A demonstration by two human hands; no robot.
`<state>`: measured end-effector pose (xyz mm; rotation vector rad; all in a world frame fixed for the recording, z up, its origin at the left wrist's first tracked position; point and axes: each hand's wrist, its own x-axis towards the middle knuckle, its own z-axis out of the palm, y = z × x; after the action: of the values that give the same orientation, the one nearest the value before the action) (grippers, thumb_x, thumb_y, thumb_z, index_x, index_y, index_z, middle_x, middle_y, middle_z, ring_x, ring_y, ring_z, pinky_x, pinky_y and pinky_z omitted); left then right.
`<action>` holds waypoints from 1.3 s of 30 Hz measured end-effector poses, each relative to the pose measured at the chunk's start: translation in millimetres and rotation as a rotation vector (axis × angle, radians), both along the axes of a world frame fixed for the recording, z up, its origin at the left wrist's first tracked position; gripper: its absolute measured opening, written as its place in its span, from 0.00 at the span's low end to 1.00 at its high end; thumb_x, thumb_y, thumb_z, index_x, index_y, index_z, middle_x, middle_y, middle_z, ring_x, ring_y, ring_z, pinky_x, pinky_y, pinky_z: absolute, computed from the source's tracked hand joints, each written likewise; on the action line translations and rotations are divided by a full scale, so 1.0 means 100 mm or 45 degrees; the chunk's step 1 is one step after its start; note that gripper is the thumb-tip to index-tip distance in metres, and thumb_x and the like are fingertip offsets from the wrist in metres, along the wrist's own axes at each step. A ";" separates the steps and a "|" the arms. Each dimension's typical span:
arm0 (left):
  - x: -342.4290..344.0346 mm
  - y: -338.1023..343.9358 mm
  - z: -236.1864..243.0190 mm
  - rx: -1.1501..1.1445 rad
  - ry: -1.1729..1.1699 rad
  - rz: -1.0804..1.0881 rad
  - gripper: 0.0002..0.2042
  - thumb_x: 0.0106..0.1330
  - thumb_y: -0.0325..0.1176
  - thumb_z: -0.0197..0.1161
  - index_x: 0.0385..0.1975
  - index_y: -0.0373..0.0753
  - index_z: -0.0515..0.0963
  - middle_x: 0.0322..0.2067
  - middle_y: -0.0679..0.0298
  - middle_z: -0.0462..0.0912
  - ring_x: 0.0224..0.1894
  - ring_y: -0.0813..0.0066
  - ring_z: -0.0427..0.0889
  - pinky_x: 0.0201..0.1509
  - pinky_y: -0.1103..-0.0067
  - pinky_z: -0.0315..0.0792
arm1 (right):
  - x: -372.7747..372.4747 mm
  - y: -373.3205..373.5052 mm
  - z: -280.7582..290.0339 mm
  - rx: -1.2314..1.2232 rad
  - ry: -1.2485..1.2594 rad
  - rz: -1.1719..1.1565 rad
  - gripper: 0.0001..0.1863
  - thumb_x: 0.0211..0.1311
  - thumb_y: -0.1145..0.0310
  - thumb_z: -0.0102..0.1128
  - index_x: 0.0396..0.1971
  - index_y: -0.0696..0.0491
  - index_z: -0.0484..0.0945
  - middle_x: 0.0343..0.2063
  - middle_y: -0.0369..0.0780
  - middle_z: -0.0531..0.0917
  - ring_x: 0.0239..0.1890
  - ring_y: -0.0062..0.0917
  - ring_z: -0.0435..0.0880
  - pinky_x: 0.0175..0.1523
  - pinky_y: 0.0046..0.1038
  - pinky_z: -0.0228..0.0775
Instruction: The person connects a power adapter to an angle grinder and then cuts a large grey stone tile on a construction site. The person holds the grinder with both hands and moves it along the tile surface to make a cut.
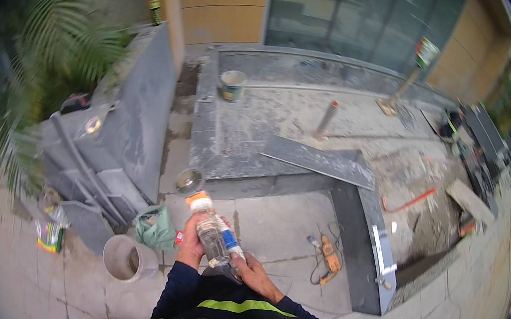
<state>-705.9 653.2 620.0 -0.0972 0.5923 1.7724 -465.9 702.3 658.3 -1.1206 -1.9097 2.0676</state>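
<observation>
My left hand (192, 241) is closed around a grimy grey cylindrical container (214, 241) with an orange-and-white top (199, 198), held at the bottom centre in front of my body. My right hand (258, 279) is closed on the lower end of a white tube with a blue band (230, 237), lying alongside the container. Beyond my hands a small metal bowl (189, 180) sits by the corner of the dark stone platform. A green bag (155, 227) and a pale bucket (122, 263) stand to my left.
An orange power tool (331, 260) with a cord lies to the right. A long slab (313, 161) rests on the platform edge (226, 183); behind are a bucket (232, 84) and upright pipe (328, 121). Leaning slabs (142, 138) line the left; rubble and planks (471, 201) fill the right.
</observation>
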 end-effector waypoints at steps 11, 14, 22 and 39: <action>1.08 1.20 0.11 0.087 0.113 -0.744 0.21 0.73 0.52 0.68 0.51 0.40 0.82 0.47 0.45 0.87 0.53 0.38 0.88 0.63 0.32 0.78 | 1.22 -0.25 0.21 0.161 -0.055 -0.504 0.41 0.83 0.35 0.53 0.72 0.60 0.73 0.55 0.55 0.87 0.59 0.43 0.87 0.63 0.40 0.76; 1.48 1.50 0.15 0.059 0.011 -0.937 0.20 0.75 0.51 0.68 0.51 0.40 0.81 0.46 0.45 0.88 0.52 0.39 0.89 0.61 0.31 0.80 | 1.39 -0.34 0.27 0.129 0.043 -0.738 0.40 0.84 0.37 0.52 0.72 0.60 0.72 0.55 0.55 0.88 0.58 0.42 0.87 0.62 0.40 0.76; 2.22 2.40 0.18 0.063 -0.016 -1.299 0.20 0.68 0.43 0.71 0.52 0.37 0.78 0.43 0.48 0.87 0.47 0.44 0.91 0.58 0.40 0.86 | 1.54 0.04 0.33 0.021 -0.032 -1.213 0.33 0.85 0.43 0.56 0.65 0.60 0.77 0.43 0.43 0.86 0.43 0.26 0.82 0.50 0.31 0.75; 0.94 3.87 -0.06 -0.201 -0.056 -0.951 0.16 0.65 0.42 0.77 0.43 0.41 0.80 0.29 0.61 0.84 0.29 0.66 0.88 0.38 0.67 0.87 | 0.62 2.02 -0.07 -0.290 0.148 -1.003 0.23 0.85 0.49 0.57 0.53 0.57 0.80 0.35 0.36 0.81 0.33 0.23 0.80 0.40 0.30 0.71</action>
<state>-612.0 1040.7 614.1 -0.0173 0.6313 0.9979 -404.2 904.7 651.5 -1.4466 -0.9421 1.8331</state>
